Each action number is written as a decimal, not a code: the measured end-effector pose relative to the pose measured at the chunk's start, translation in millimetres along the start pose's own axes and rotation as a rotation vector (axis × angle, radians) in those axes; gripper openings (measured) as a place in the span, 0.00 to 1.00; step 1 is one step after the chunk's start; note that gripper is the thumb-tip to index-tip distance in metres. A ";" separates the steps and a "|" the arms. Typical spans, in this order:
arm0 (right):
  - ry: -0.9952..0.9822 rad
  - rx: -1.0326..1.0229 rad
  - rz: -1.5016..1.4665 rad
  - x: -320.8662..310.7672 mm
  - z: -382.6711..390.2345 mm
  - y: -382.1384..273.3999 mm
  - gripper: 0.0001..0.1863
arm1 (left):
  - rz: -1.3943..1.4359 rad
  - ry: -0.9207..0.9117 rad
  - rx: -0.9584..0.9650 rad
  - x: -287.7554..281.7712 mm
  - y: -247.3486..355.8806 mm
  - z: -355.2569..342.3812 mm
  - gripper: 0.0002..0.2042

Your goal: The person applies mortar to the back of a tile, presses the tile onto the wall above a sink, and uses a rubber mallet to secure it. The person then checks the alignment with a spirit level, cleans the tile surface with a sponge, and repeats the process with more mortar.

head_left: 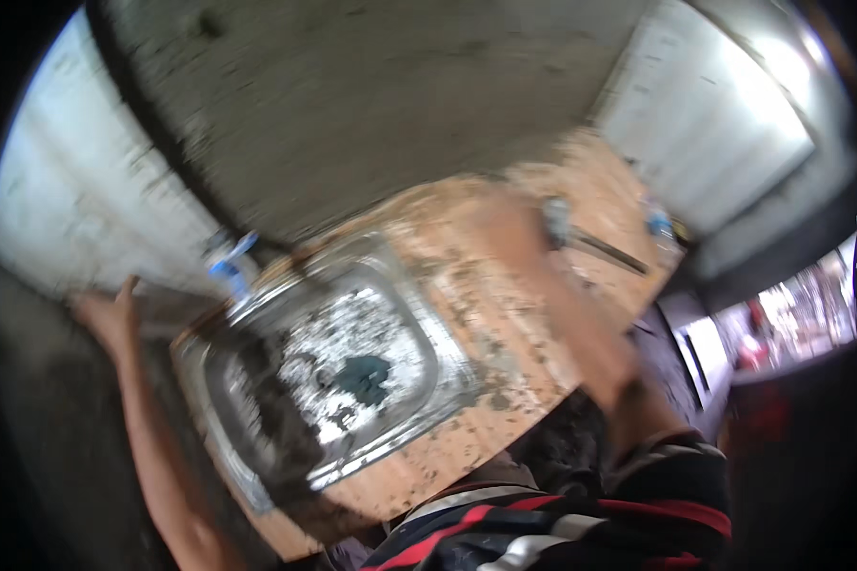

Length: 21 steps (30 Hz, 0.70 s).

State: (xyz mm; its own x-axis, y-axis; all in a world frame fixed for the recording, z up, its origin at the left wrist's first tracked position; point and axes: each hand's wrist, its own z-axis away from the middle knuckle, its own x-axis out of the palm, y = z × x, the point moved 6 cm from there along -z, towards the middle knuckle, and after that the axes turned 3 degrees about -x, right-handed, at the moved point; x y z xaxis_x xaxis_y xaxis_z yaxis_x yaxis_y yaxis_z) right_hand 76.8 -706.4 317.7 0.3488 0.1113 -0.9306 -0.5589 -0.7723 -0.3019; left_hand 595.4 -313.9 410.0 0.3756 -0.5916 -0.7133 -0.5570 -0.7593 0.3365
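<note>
A steel sink basin is set into a tan wooden countertop dotted with dark debris. Inside it lie wet dirt and a dark green lump. Out to the left of the sink, my left hand is at the wall, thumb apart from the fingers, with nothing visible in it. My right hand hovers over or rests on the countertop beyond the sink; motion smears its fingers. Close by it lies a tool with a grey head and a long dark handle, perhaps a hammer.
A clear bottle with blue parts stands at the sink's far left corner. Another clear bottle with a blue label is at the counter's right end. A rough grey wall rises behind, with pale panels on both sides.
</note>
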 end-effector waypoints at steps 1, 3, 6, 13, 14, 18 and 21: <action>0.100 0.161 0.108 -16.7 22.2 80.6 0.27 | -0.076 0.236 0.161 -10.8 16.8 2.0 0.42; 0.195 0.395 0.345 -48.1 86.2 211.0 0.30 | -0.087 0.227 0.195 -6.2 60.9 10.2 0.52; -0.052 0.513 0.212 -27.8 127.8 299.4 0.28 | -0.069 0.174 0.049 0.8 41.3 7.4 0.63; -0.009 0.398 0.255 4.3 123.8 264.2 0.19 | -0.244 0.063 0.169 -12.7 58.1 21.2 0.66; -0.029 0.353 0.228 2.0 113.4 236.8 0.17 | -0.294 0.072 0.249 -11.0 56.2 22.4 0.67; -0.111 0.153 0.027 10.4 75.7 98.7 0.16 | -0.247 0.054 0.432 6.4 58.3 26.4 0.68; -0.312 -0.007 -0.141 45.5 29.8 -34.1 0.19 | -0.313 -0.006 0.400 22.6 53.6 27.7 0.69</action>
State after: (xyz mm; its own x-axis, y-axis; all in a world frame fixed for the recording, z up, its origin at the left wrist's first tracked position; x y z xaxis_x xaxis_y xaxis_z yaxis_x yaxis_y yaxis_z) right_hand 89.4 -656.3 279.5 0.1752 0.4024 -0.8985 -0.5161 -0.7396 -0.4319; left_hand 553.4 -360.4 394.9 0.5665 -0.3497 -0.7462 -0.6586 -0.7364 -0.1549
